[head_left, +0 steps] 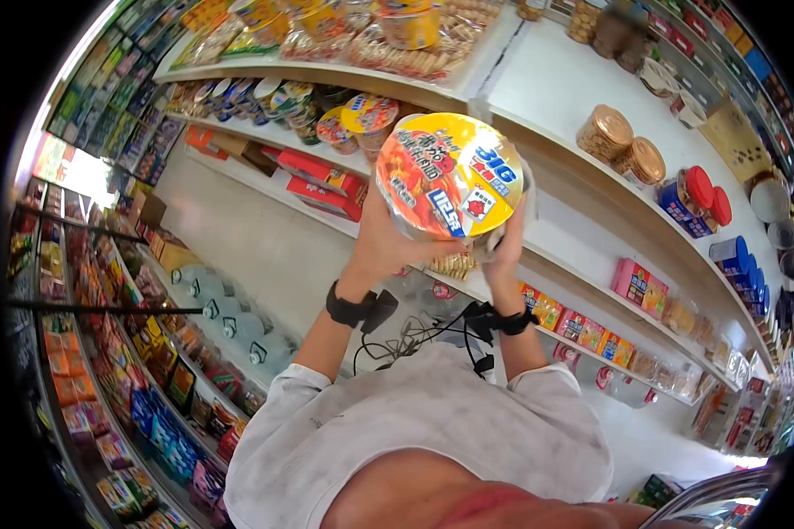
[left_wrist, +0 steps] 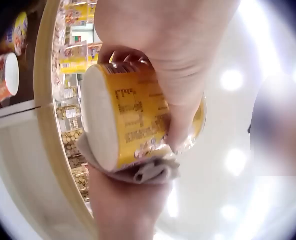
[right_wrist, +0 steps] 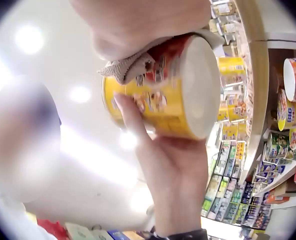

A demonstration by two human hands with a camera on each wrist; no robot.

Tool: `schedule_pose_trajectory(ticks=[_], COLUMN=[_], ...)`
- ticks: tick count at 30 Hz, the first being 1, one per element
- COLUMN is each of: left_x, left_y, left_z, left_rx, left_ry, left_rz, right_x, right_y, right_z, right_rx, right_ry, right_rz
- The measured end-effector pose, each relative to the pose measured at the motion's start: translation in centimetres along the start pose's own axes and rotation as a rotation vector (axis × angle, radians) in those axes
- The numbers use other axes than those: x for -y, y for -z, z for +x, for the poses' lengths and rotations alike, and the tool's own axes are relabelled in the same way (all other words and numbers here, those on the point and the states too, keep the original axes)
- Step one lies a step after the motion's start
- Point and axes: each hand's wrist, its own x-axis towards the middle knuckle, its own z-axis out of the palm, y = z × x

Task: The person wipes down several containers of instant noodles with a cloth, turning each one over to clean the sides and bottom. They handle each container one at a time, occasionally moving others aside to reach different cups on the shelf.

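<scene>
A large instant noodle cup (head_left: 450, 176) with a yellow and orange-red lid is held up in front of the chest between both hands. My left hand (head_left: 381, 247) grips its side, the thumb (left_wrist: 180, 127) lying along the yellow wall. On the opposite side, my right hand (head_left: 505, 247) presses a grey cloth (right_wrist: 125, 69) against the cup, and the cloth wraps partly round the wall. The cup's plain white base shows in both wrist views. Much of the right hand's fingers is hidden by the cloth and cup.
White shelves (head_left: 556, 97) stand in front, with more noodle cups (head_left: 369, 115) on the tier below the top and lidded jars (head_left: 604, 130) at right. Red boxes (head_left: 325, 198) sit lower. Water bottles (head_left: 225, 309) stand on the floor by the left rack. Black cables (head_left: 406, 339) hang between the wrists.
</scene>
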Motion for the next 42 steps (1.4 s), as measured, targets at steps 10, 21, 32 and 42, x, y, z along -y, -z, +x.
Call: schedule_pose_trajectory(ticks=[10, 21, 32, 42], left_x=[4.1, 9.0, 14.5, 14.5], left_y=[-4.8, -13.9, -14.5, -14.4], left_z=[9.9, 19.3, 22.5, 24.2], left_rx=[0.322, -0.043, 0.133, 0.125], left_ry=[0.04, -0.342, -0.295, -0.265], left_rz=[0.027, 0.257, -0.054, 0.227], right_x=[5.5, 9.8, 9.4, 9.5], right_y=[6.0, 5.5, 5.0, 8.6], right_z=[8.8, 15.3, 22.6, 28.8], right_rx=[-0.125, -0.172, 0.202, 0.0], right_ry=[0.315, 0.87, 0.847, 0.409], right_rz=[0.091, -1.118, -1.704, -1.71])
